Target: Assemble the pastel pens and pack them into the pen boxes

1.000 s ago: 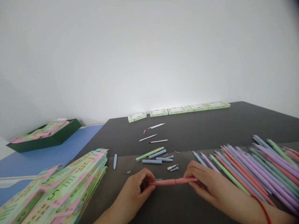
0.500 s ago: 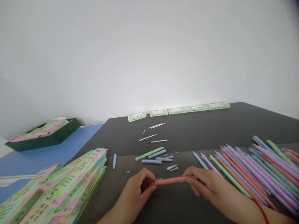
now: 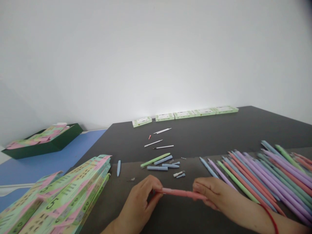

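A salmon-red pen (image 3: 179, 193) is held roughly level above the dark table, stretched between my two hands. My left hand (image 3: 143, 203) pinches one end between thumb and fingertips. At the other end my right hand (image 3: 214, 195) closes its fingers round the pen. Just beyond lie pen parts: blue barrel pieces (image 3: 157, 168), a green pen barrel (image 3: 155, 160) and small white and blue tips (image 3: 179, 174). One blue barrel piece (image 3: 118, 168) rests alone to the left. Several white refills (image 3: 163, 147) and a small red tip (image 3: 149, 137) lie farther back.
Many pastel pens (image 3: 258, 175) lie side by side at the right. At the left front are stacked printed colourful packets (image 3: 70, 191). A dark green box (image 3: 48, 145) of packets stands on a blue surface (image 3: 90, 139). Light-green boxes (image 3: 184, 114) line the back edge against the wall.
The pen has tilted so its right end sits lower than before. My right hand has shifted its grip on it; my left hand is almost unmoved.
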`<state>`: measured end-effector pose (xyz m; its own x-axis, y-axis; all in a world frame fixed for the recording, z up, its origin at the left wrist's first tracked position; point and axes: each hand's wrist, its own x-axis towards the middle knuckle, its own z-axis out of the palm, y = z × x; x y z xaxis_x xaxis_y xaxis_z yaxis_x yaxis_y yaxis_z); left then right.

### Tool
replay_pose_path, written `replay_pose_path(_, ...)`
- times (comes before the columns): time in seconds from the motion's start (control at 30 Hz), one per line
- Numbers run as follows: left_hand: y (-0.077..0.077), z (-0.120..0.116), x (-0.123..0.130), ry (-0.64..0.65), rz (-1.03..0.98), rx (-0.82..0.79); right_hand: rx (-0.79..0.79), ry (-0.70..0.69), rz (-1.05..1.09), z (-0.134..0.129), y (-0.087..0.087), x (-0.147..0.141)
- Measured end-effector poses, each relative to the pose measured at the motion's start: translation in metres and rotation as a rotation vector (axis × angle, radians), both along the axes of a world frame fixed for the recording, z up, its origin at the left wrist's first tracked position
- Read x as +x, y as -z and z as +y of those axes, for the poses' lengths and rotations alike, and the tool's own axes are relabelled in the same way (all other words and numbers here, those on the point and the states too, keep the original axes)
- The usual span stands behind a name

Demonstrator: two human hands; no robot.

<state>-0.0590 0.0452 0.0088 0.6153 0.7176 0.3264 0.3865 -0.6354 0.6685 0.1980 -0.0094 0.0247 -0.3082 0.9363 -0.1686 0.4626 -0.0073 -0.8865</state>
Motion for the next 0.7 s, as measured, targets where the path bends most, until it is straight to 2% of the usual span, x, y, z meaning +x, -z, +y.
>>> replay_pose_path(0.13,0.0010,0.0015,-0.0007,-0.033,-0.010,0.016,0.113,0.042,-0.079,0.0006,-0.0010,0.0014)
replay_pose_path(0.3,0.0016,0.0026,-0.0003,-0.028,-0.026,0.063,-0.014,0.021,-0.013,0.0011,0.0006,0.0021)
replay_pose_path(0.43,-0.0003,0.0024,-0.0002,-0.032,-0.026,0.085,0.134,0.068,-0.077,0.0014,0.0022,0.0030)
replay_pose_path(0.57,-0.0012,0.0027,-0.0010,-0.016,-0.022,0.117,-0.011,0.030,0.007,0.0016,0.0034,0.0031)
replay_pose_path(0.7,-0.0007,0.0033,-0.0011,-0.020,-0.018,0.142,0.103,0.069,-0.055,0.0021,0.0006,0.0017)
